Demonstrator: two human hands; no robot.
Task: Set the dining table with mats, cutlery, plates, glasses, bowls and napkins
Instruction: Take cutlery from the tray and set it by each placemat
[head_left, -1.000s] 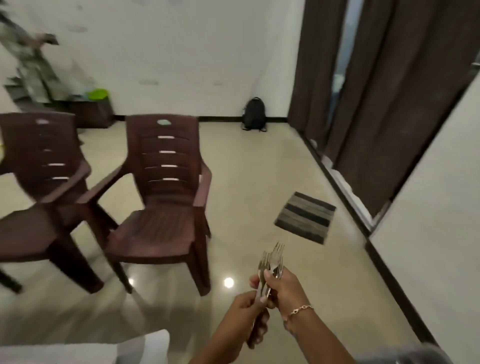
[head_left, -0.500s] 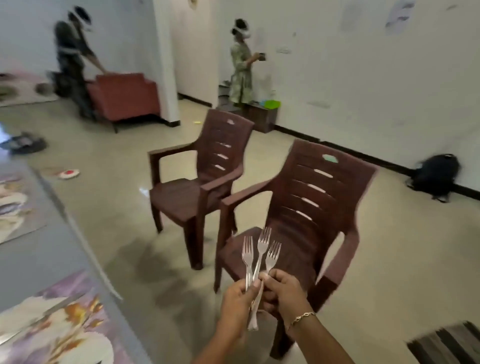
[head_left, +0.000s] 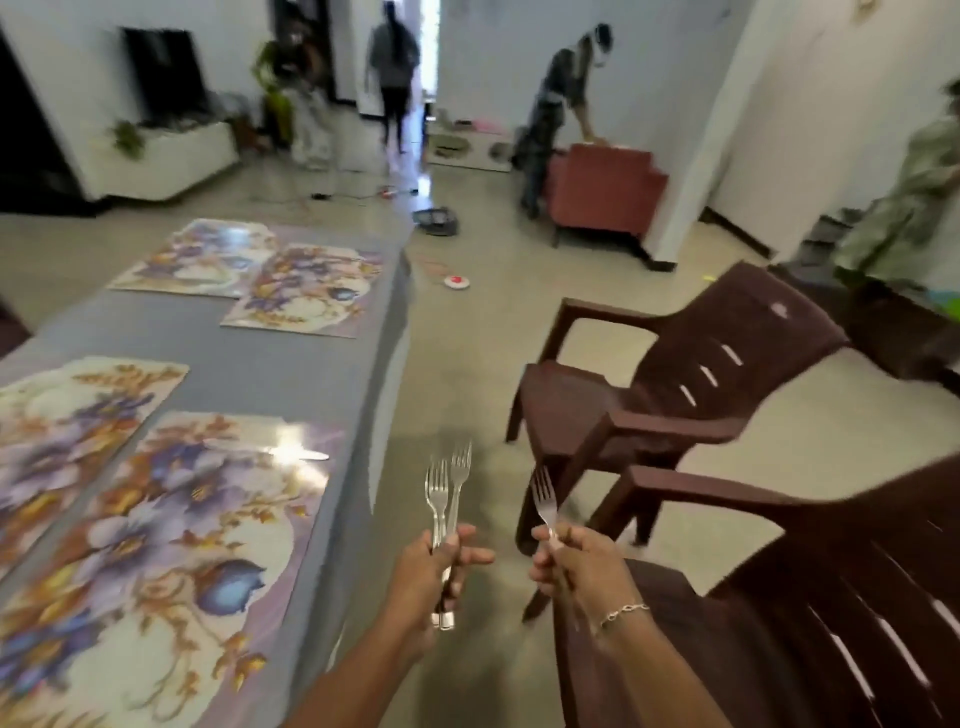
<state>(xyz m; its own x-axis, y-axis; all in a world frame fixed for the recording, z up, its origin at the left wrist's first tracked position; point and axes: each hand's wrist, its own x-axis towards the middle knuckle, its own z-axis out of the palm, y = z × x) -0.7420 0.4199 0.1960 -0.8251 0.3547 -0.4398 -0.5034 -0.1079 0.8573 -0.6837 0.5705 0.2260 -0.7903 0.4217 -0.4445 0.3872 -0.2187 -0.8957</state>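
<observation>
My left hand (head_left: 434, 569) grips two steel forks (head_left: 445, 493) by their handles, tines up. My right hand (head_left: 576, 566), with a bracelet on the wrist, pinches a single fork (head_left: 543, 501), also tines up. Both hands hover over the floor just right of the grey dining table (head_left: 291, 358). Several floral place mats lie on the table; the nearest mat (head_left: 171, 561) has a knife (head_left: 291, 451) on its far part. Another mat (head_left: 306, 291) lies at the far end.
Two brown plastic armchairs stand to my right, one near (head_left: 831, 597) and one farther (head_left: 691, 384). Several people move about at the back of the room near a red armchair (head_left: 605, 192). Small items lie on the floor beyond the table.
The view has swung left from the chairs to the table. The three forks held together are now split: two stay in my left hand, one has come away in my right.
</observation>
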